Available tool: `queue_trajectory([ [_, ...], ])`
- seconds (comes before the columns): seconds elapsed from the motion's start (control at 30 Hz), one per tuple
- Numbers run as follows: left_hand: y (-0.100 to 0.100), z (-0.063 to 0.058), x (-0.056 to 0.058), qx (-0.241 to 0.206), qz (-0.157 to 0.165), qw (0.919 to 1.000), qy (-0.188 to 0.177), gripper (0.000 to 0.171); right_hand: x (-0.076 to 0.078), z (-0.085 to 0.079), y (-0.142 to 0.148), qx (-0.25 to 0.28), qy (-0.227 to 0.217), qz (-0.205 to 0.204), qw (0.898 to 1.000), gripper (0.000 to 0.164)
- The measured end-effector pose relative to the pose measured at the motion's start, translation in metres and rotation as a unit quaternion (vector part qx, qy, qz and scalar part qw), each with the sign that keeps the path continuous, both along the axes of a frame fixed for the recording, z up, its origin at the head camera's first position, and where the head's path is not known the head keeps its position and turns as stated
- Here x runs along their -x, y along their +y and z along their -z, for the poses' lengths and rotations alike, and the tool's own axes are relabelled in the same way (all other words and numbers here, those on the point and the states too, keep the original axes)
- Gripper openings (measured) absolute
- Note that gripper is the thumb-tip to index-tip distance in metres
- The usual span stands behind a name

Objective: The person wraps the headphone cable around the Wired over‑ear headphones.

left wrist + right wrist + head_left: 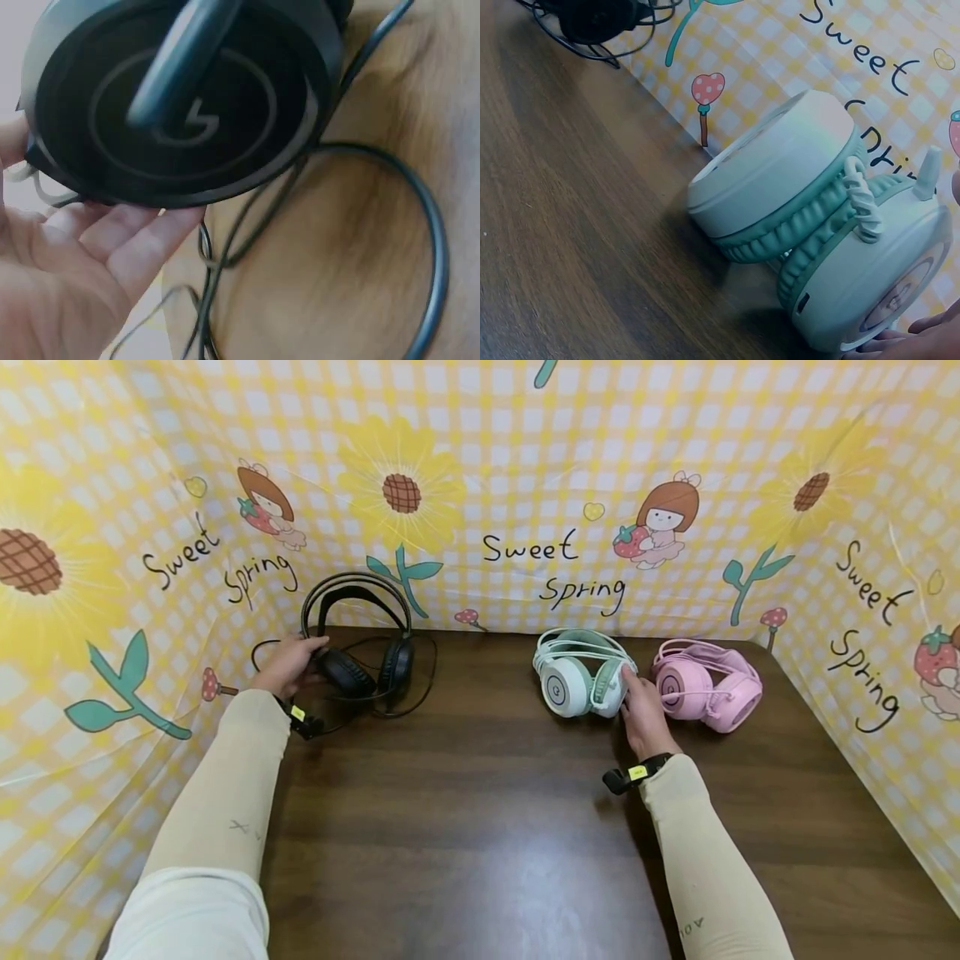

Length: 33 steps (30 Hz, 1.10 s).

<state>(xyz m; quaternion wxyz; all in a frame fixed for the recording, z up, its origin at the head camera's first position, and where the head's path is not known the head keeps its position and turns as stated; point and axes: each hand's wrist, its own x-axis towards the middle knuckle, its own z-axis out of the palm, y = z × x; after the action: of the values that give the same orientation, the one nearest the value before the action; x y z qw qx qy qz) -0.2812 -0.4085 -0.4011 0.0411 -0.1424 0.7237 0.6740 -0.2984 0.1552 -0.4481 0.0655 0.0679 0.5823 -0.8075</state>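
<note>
Left hand: our left hand lies at the far left of the wooden table, its fingers laid against the near earcup of the black headset. In the left wrist view the fingers run nearly straight under the cup's rim, cradling it more than clamping it; we see no curl round the cup.

Black headset: it stands by the backdrop with its band arching upward and its two cups side by side, so its long axis runs left to right. Its cable loops loosely on the table around it.

Which hand is nearer: the black headset lies straight ahead of our left hand and well apart from our right; the green-and-white headset belongs to the right hand's side.

Green-and-white headset: the green-and-white headset lies on the table right of centre, near the backdrop, cups facing us and stacked close together in the right wrist view.

Right hand: our right hand rests against the right cup of that headset, fingers fairly straight. In the right wrist view only the fingertips show, touching the cup's outer face, so we judge it a touch, not a pinch.

Pink headset: the pink headset lies just beside the right hand, untouched as far as we can tell.
</note>
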Motion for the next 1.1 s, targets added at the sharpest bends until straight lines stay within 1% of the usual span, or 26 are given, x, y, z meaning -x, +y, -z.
queue_trajectory([
  [0.03,0.003,-0.001,0.000,-0.014,-0.001,0.9998,0.012,0.024,0.000,0.000,0.001,-0.002,0.000,0.001,1.000,0.081],
  [0.07,0.006,-0.002,-0.001,-0.015,0.004,0.9996,0.024,0.026,-0.001,0.000,0.001,-0.003,0.001,0.003,1.000,0.083],
  [0.1,0.009,-0.004,-0.001,-0.011,0.004,0.9993,0.035,0.027,-0.001,0.000,0.001,-0.005,0.001,0.006,1.000,0.084],
  [0.2,0.020,-0.009,-0.002,0.028,0.006,0.9970,0.072,0.029,-0.002,-0.003,0.002,-0.012,0.005,0.016,1.000,0.085],
  [0.27,0.026,-0.013,-0.003,0.045,0.010,0.9952,0.086,0.030,-0.004,-0.006,0.003,-0.021,0.010,0.027,0.999,0.085],
  [0.33,0.031,-0.016,-0.003,0.043,0.005,0.9947,0.093,0.031,-0.005,-0.008,0.003,-0.034,0.019,0.040,0.998,0.085],
  [0.5,0.040,-0.024,-0.004,0.023,0.003,0.9950,0.097,0.035,-0.010,-0.015,0.002,-0.083,0.038,0.066,0.994,0.083],
  [0.6,0.049,-0.030,-0.004,0.007,0.008,0.9928,0.120,0.032,-0.012,-0.019,0.000,-0.108,0.043,0.066,0.991,0.080],
  [0.7,0.061,-0.036,-0.006,-0.007,0.013,0.9886,0.150,0.028,-0.015,-0.023,-0.002,-0.126,0.049,0.061,0.989,0.078],
  [0.77,0.067,-0.040,-0.008,-0.015,0.018,0.9863,0.163,0.028,-0.016,-0.024,-0.002,-0.133,0.055,0.064,0.987,0.076],
  [0.93,0.079,-0.045,-0.012,-0.048,0.019,0.9835,0.174,0.018,-0.017,-0.028,-0.003,-0.149,0.071,0.091,0.982,0.071],
  [1.03,0.085,-0.046,-0.014,-0.059,0.024,0.9827,0.174,0.016,-0.018,-0.030,-0.004,-0.144,0.085,0.112,0.980,0.066],
  [1.1,0.090,-0.047,-0.016,-0.070,0.035,0.9819,0.172,0.017,-0.019,-0.032,-0.006,-0.132,0.097,0.132,0.978,0.062],
])
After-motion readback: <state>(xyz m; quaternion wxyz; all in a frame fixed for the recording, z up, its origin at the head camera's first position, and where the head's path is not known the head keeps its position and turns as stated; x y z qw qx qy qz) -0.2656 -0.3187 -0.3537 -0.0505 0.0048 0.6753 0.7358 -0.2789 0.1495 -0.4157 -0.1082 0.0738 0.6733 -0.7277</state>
